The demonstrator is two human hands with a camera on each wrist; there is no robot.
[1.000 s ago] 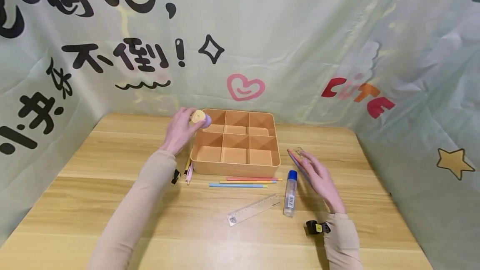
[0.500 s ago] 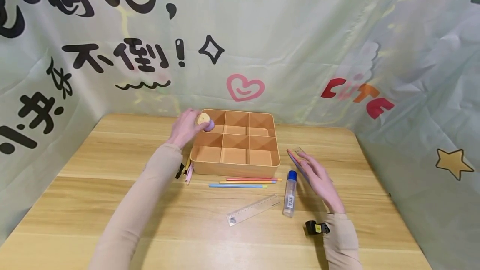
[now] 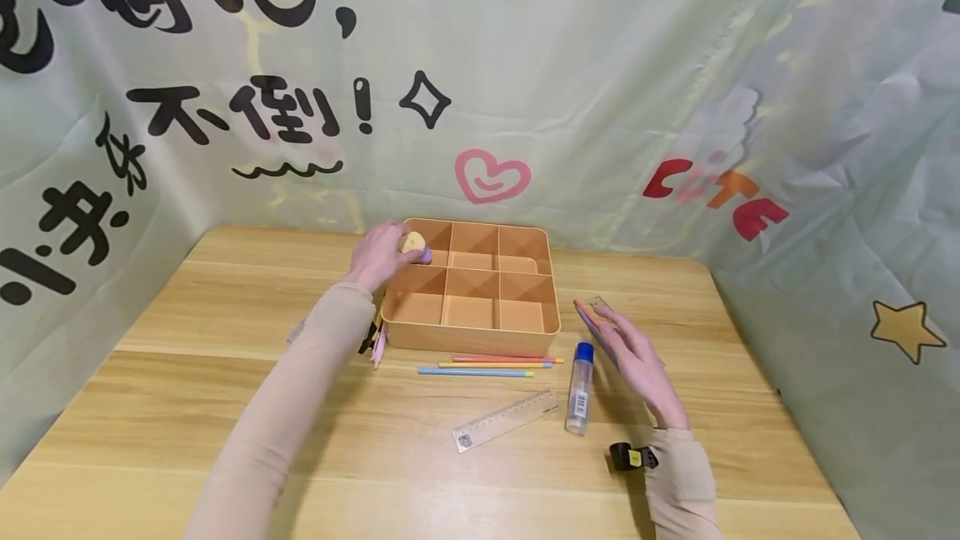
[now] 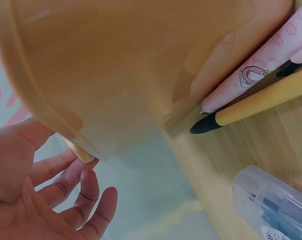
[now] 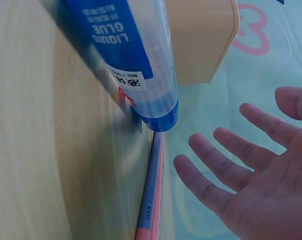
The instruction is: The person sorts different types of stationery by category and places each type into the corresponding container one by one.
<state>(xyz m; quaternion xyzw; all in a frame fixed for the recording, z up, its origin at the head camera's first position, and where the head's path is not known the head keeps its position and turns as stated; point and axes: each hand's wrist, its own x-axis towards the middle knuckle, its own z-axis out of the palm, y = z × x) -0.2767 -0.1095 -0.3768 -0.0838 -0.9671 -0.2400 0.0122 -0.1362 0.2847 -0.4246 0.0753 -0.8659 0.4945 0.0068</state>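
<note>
The yellow-and-purple object (image 3: 412, 242) is over the rear left compartment of the six-part tan box (image 3: 465, 338), at the box's left side. Its yellow face tilts up toward the head camera, and the purple part shows below it, toward the near right; whether it has a long axis cannot be told, as the left hand (image 3: 375, 255) covers much of it. The visible yellow surface is pale and rounded, with no readable mark. The left hand pinches it, thumb on the near side.

Beside the box's left wall lie a pink printed pen (image 4: 271, 62) and a yellow pen (image 4: 261, 100) with a dark tip. Three pencils (image 3: 495, 364) lie along the front, with a clear ruler (image 3: 506, 421) slanting nearer. The right hand (image 3: 636, 361) holds nothing, its fingers loosely spread above pencils in pink and blue-violet (image 5: 151, 185). Next to it, the glue bottle (image 3: 580, 390) points its blue cap toward the back; its label reads "LIQUID GLUE", inverted in the right wrist view. The cloth backdrop (image 3: 600, 73) bears "不倒!" in black.
</note>
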